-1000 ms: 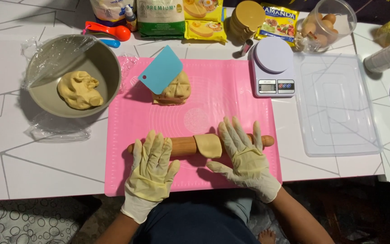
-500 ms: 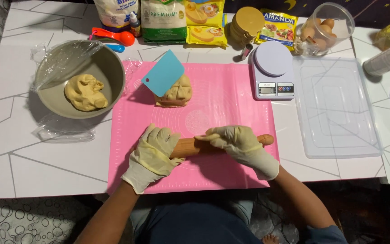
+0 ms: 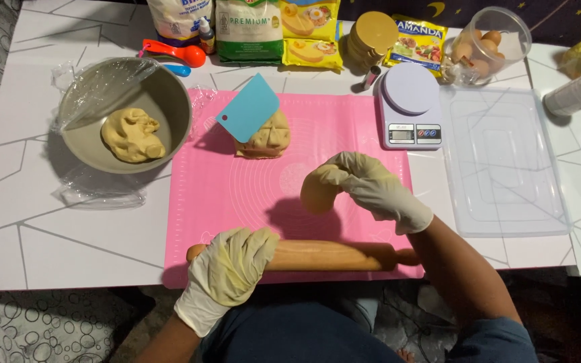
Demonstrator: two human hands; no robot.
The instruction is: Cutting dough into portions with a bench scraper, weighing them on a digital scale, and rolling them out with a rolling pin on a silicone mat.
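In the head view we look straight down on a white counter (image 3: 68, 228) with a pink silicone mat (image 3: 237, 195) spread across the middle of the frame.

Low in the frame, our gloved left hand (image 3: 233, 269) is clenched around the left end of a wooden rolling pin (image 3: 331, 256), which lies level along the near edge of the mat. The fingers wrap over the top of the pin, and its left knob pokes out just beyond the glove.

Just right of centre, our gloved right hand (image 3: 371, 185) is raised above the mat, its fingers pinched on a flat, rounded dough piece (image 3: 319, 190) that hangs down to the left of the hand, clear of the mat, with its shadow below it. The pin and the dough piece are apart.

Above the middle of the mat sits a dough lump (image 3: 263, 140) scored by cuts, with a light blue scraper (image 3: 248, 107) standing tilted in its top.

At the upper left of the frame a grey bowl (image 3: 169, 101) rests on the counter just beside the mat, partly draped with cling film, with more dough (image 3: 131, 135) inside.

To the right of the mat stands a white kitchen scale (image 3: 408, 107), and beside that a clear plastic tray (image 3: 506, 161). A clear tub of eggs (image 3: 489, 44) sits at the upper right.

Along the top edge we see bags and yellow packets of ingredients, and an orange measuring spoon (image 3: 176, 52) at their left.
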